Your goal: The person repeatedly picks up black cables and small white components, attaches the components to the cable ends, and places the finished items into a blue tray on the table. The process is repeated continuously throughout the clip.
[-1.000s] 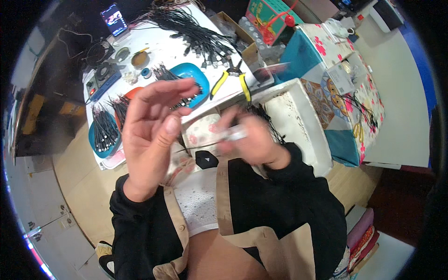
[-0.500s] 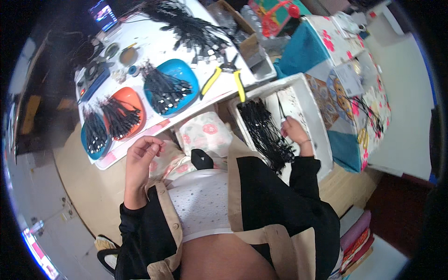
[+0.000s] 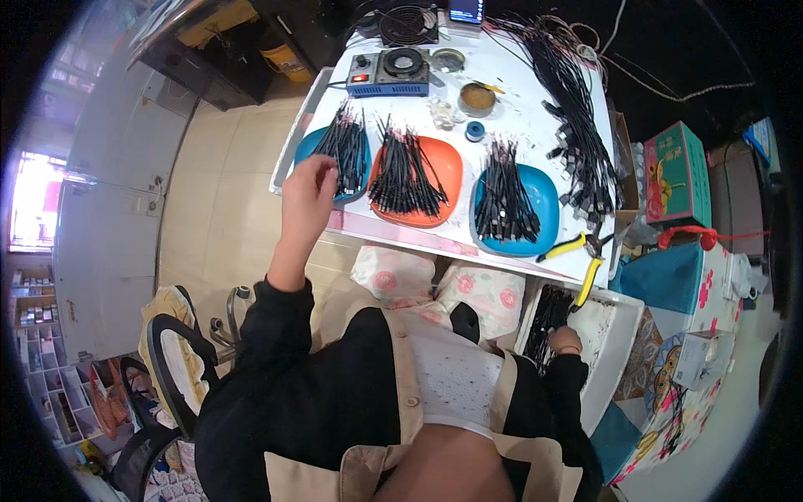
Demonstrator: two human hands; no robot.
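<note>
My left hand (image 3: 308,194) is at the near left edge of the left blue plate (image 3: 306,151), its fingers bent inward beside the black cables (image 3: 345,146) lying there. Whatever those fingers hold, if anything, does not show. At the right, my right hand (image 3: 565,340) reaches down into a white box (image 3: 615,335). It is against a bundle of black cables (image 3: 545,322), and its fingertips are too hidden to read. An orange plate (image 3: 450,161) and a right blue plate (image 3: 544,201) carry more short black cables with thin bare-looking ends.
Yellow-handled pliers (image 3: 585,255) overhang the table's (image 3: 418,113) front right corner, above the box. A blue-grey device with a dial (image 3: 387,74), a round tin (image 3: 477,99) and a blue spool (image 3: 475,130) stand behind the plates. Long cables (image 3: 577,125) heap at the right.
My view has swung left. The left hand has moved from above my lap to the left blue plate. The right hand, earlier raised with a cable end, is now down at the bundle.
</note>
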